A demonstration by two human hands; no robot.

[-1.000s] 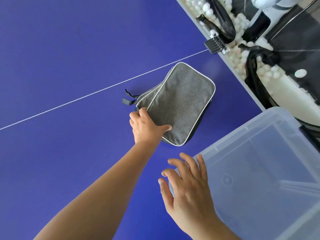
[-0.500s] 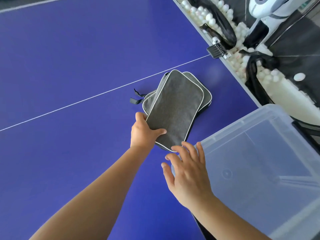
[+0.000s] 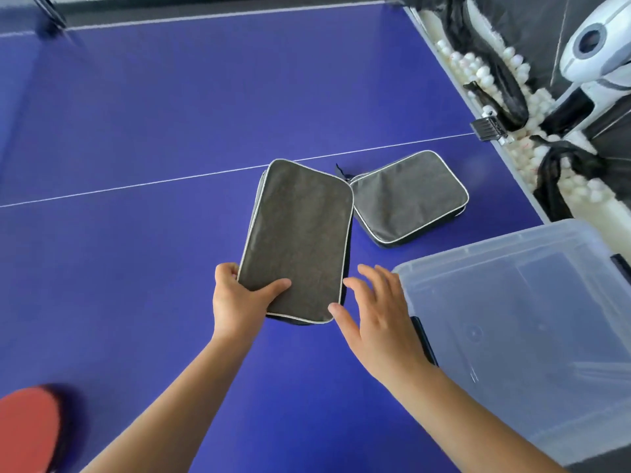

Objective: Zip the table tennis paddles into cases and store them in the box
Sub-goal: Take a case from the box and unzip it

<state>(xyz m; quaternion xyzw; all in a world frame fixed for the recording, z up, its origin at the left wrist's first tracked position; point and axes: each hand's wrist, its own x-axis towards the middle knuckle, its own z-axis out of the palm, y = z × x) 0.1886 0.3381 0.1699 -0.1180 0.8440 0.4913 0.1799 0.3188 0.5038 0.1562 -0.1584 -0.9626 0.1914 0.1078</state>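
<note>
Lengthwise, held case [image 3: 297, 240] points away from left hand [image 3: 239, 298].

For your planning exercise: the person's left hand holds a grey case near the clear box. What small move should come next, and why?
Probably bring the open right hand onto the case's near corner. The left hand grips only one corner, the red paddle still lies out, and opening the case likely needs both hands.

We looked down on a blue table-tennis table [image 3: 170, 131], its white centre line [image 3: 136, 184] running across. Along the right edge sat a trough of white balls [image 3: 539, 155] with black netting [image 3: 505, 80], and a white ball machine [image 3: 594, 46] stood beyond it.
</note>
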